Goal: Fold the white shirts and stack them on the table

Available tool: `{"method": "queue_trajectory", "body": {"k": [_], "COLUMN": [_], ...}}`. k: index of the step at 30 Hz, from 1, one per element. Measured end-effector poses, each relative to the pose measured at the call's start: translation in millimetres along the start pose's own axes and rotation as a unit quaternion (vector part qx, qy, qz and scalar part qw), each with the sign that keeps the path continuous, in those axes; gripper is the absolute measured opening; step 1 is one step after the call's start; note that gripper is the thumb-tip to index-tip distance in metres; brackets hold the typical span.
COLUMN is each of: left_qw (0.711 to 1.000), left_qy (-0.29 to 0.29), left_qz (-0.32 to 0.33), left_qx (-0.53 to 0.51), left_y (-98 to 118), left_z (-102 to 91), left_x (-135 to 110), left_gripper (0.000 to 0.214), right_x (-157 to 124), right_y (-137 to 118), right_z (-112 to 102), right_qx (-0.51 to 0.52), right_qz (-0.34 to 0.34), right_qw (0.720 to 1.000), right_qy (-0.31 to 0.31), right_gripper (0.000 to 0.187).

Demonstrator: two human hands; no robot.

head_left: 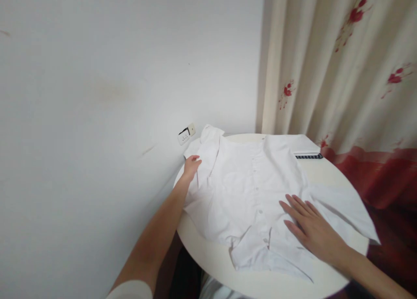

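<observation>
A white button-up shirt (237,181) lies spread over a round white table (208,253), its button row running down the middle. The collar end (247,249) is on my side, folded and rumpled. At the shirt's left edge, my left hand (191,166) has its fingers bent together on the sleeve cloth. My right hand (309,229) rests flat on the right front of the shirt near the collar, fingers stretched out. A sleeve (345,207) reaches over the table's right edge.
A black strip with white marks (309,156) lies at the table's far right. The wall with a socket (184,137) stands close on the left. A cream curtain (306,64) with red flowers hangs behind the table's right side.
</observation>
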State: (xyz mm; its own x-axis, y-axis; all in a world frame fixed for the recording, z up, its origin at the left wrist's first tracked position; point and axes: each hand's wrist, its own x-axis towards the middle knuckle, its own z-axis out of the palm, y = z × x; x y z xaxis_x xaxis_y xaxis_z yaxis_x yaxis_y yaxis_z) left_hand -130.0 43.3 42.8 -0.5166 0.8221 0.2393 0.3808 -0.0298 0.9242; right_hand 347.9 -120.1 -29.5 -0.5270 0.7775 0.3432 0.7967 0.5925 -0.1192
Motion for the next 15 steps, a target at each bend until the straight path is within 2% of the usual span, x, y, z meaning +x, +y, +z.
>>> {"method": "queue_trajectory", "body": {"k": [4,7,9,11,13,15], "left_qw": [0.998,0.997,0.998,0.989,0.961,0.929], "left_qy": [0.006,-0.003,0.006,0.001,-0.031,-0.078], "left_qz": [-0.046,-0.044,0.021,0.145,0.270,0.348], "left_qx": [-0.044,-0.069,-0.058,-0.010,0.055,0.104], "left_y": [6.8,25.9,46.5,72.1,98.5,120.1], "left_z": [3.7,3.3,4.8,10.1,20.6,36.6], "left_x": [3.5,3.4,-0.6,-9.0,-22.9,-43.4], "left_gripper": [0.045,0.058,0.063,0.062,0.061,0.063], "right_x": [3.0,11.9,23.1,39.4,60.2,83.6], "right_y": [2.6,5.9,5.6,1.4,-6.8,-17.2], "right_z": [-1.8,-7.7,-13.7,-21.3,-30.4,-40.2], "right_qx": [0.016,0.065,0.118,0.180,0.252,0.344], "right_qz": [0.012,0.020,0.030,0.041,0.056,0.080], "right_qw": [1.000,0.998,0.993,0.982,0.964,0.933], "right_qy": [-0.013,-0.017,0.004,0.036,0.061,0.076], "right_gripper": [0.055,0.050,0.047,0.045,0.043,0.044]}}
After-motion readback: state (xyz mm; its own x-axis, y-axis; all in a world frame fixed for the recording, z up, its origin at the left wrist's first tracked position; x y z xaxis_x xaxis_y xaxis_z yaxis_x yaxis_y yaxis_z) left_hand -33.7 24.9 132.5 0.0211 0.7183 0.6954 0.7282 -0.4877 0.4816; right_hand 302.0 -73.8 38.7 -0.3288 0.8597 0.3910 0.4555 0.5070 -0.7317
